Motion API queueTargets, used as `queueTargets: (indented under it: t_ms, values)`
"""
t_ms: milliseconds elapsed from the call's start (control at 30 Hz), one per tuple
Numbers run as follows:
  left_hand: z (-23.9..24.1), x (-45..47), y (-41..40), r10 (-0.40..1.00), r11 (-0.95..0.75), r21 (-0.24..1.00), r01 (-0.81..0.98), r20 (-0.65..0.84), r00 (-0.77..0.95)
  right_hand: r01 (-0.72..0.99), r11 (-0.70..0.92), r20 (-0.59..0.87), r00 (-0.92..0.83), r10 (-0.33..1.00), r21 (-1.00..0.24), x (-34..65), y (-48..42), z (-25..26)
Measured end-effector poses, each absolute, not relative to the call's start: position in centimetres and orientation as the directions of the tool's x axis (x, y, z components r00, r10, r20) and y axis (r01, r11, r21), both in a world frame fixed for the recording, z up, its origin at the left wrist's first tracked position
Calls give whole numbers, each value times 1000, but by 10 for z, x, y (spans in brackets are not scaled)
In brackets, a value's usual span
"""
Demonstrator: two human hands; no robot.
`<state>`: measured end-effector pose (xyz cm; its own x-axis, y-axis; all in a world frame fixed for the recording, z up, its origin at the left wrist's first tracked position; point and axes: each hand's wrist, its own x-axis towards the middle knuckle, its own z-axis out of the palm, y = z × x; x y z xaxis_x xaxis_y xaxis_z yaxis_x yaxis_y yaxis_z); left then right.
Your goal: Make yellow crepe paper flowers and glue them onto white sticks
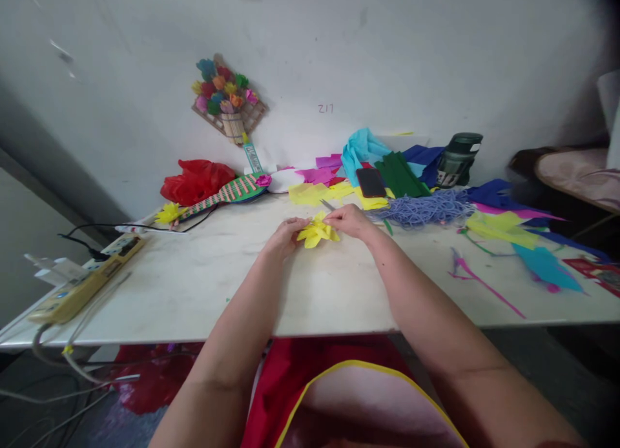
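Note:
Above the middle of the white table, a yellow paper flower with pointed petals is held between both hands. My left hand grips it from the left, its fingers closed and partly hidden behind the petals. On the other side, my right hand pinches a petal at the flower's right edge with thumb and finger. Just behind the right fingers the grey tip of what look like scissors shows; I cannot tell whether the hand touches them.
Behind the hands lie coloured crepe paper, a phone and tangled purple-blue cord. A dark green bottle stands at the back right. At left are a power strip, a decorated instrument-shaped craft and a red plastic bag.

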<state>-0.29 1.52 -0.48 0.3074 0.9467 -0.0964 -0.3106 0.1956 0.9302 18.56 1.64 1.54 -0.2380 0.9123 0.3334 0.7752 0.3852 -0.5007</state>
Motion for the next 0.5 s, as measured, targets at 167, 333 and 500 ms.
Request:
queueTargets:
  t_ms: [167, 333, 500]
  values:
    - [-8, 0, 16, 937, 201, 945, -260, -108, 333, 816, 374, 355, -224, 908, -440, 184, 15, 18]
    - [-10, 3, 16, 963, 125, 967, -222, -64, 263, 844, 376, 382, -225, 896, -384, 183, 13, 19]
    - [-9, 4, 14, 975, 41, 977, -207, 6, 223, 856, 358, 372, -216, 903, -373, 181, 11, 22]
